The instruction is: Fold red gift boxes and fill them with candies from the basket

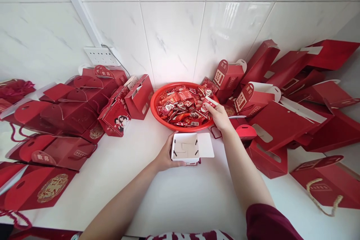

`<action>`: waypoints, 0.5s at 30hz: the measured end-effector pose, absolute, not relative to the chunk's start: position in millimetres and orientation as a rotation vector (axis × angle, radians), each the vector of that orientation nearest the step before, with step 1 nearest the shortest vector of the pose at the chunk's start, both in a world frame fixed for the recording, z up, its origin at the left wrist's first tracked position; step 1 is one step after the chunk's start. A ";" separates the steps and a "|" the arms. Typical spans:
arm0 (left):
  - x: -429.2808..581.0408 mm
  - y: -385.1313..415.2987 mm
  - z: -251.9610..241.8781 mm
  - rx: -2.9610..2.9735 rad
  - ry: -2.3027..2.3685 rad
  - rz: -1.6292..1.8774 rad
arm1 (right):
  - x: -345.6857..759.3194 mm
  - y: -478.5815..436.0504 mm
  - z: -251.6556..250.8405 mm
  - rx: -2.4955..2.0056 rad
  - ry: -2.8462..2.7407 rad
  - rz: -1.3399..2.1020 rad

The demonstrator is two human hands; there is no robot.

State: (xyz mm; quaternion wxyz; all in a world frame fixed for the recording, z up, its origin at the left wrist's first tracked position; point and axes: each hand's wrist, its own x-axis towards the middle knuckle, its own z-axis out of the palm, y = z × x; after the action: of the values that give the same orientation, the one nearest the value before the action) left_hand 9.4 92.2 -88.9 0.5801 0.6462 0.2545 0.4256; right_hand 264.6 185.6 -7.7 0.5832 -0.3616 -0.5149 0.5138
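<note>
A small open gift box [185, 148] with a white inside and its flap folded out to the right stands on the white table. My left hand [165, 154] grips its left side. Just behind it is a round red basket [154, 102] full of red-wrapped candies. My right hand [218, 114] reaches over the basket's right rim and pinches a red candy packet [208, 102] between its fingers.
Red paper gift boxes lie piled on the left [70, 108] and on the right [281, 120], some closed, some flat. One with a rope handle [326, 185] lies at the right front. A white power strip [101, 56] sits against the tiled wall.
</note>
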 end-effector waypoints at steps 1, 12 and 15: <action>9.5 92.1 -88.2 1.511 0.596 0.995 | 264.4 186.0 -7.8 -0.864 -1.243 1.189; 10.6 92.2 -83.3 1.496 0.593 0.972 | 267.0 157.2 23.8 -0.959 -1.610 1.498; 11.7 92.2 -82.1 1.481 0.581 0.967 | 267.5 146.8 37.2 -0.919 -1.745 1.654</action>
State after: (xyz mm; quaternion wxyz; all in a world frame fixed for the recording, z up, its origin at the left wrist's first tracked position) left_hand 11.7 92.2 -82.1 0.5972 0.6382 0.2504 0.4164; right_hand 267.5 146.8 37.2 0.2801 -0.3426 -0.6509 0.6168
